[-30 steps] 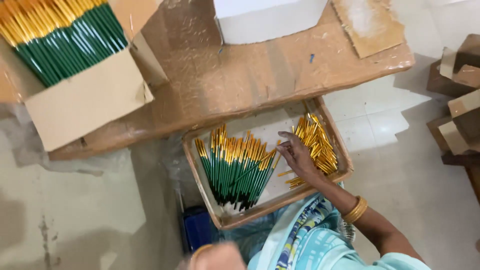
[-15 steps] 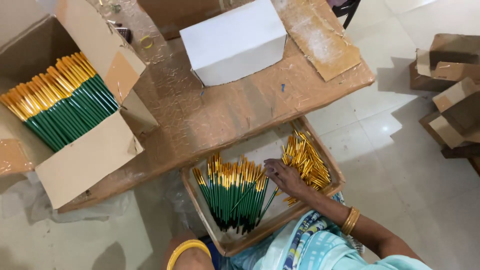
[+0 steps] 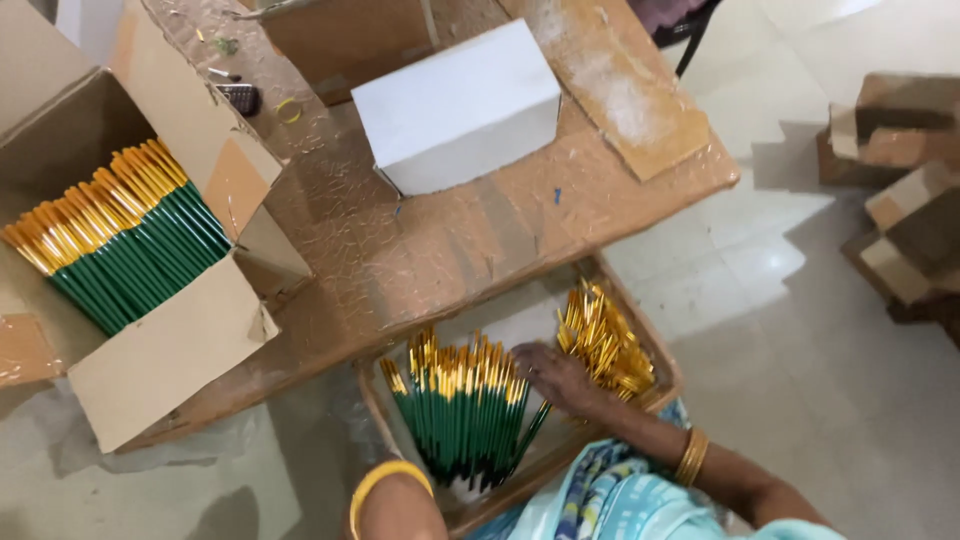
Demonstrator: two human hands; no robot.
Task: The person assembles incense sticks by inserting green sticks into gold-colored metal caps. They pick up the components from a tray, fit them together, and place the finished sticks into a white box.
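Head view: my right hand (image 3: 558, 378) sits in the tray (image 3: 668, 372) on my lap, palm down, fingers loosely spread. It rests between the green brushes (image 3: 462, 415) and the gold pile (image 3: 603, 343), touching the brushes' gold ends. Can't tell if it's pinching anything under the palm.

Brushes: thin dark-green handles with gold ferrules, packed side by side in a fan, gold ends toward the table (image 3: 420, 250), green tips converging at the tray's near edge. Gold pile is loose short gold pieces, heaped at the tray's right side, near the wall.

Left hand itself is out of frame; only the forearm with a yellow bangle (image 3: 385, 482) shows at the bottom edge, just beside the tray's near-left corner. Gold bangles (image 3: 691, 456) on the right wrist.

On the table: open carton (image 3: 165, 350) at left with the same green-and-gold brushes in a neat slanted row, white box (image 3: 460, 105) in the middle, flat cardboard sheet (image 3: 620, 85) at right. More cartons (image 3: 905, 190) on the floor, far right.
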